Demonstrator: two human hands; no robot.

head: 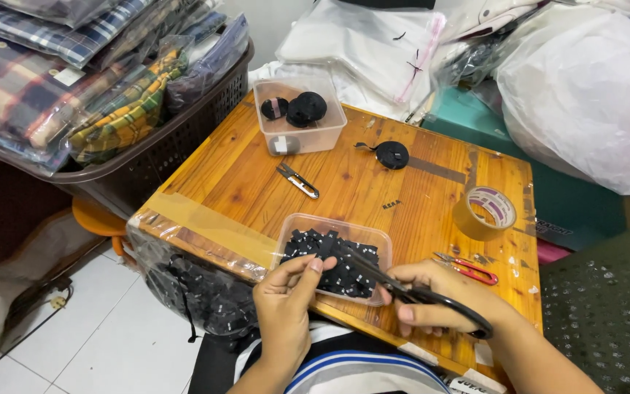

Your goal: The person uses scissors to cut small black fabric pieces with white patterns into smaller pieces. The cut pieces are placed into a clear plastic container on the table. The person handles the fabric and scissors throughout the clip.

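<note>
Both hands work at the near edge of the wooden surface (344, 182), just in front of a clear plastic tub (333, 257) heaped with small black pieces, the landmark for all that follows. Left hand (286, 310) pinches something small and dark between thumb and fingers at the tub's near left corner; what it is cannot be made out. Right hand (432, 295) is closed through the loops of black-handled scissors (402, 288), whose blades reach up and left across the tub's near rim.

Right of the tub lie small red-handled snips (468, 268), and beyond those, one roll of tan tape (484, 211) stands on its side. Behind the tub, toward the far left, sits one metal thread clipper (298, 180). Farther back stands a second clear tub (299, 117) holding three dark rolls. One more black roll (391, 155) lies loose behind the near tub, to the right of the second one.

Left of the tub, off the surface, a dark basket (176, 131) is stacked with plaid fabric in plastic sleeves. Below the surface's left edge hangs a clear bag (198, 292) of more black pieces. White plastic bags (585, 95) pile up far right.
</note>
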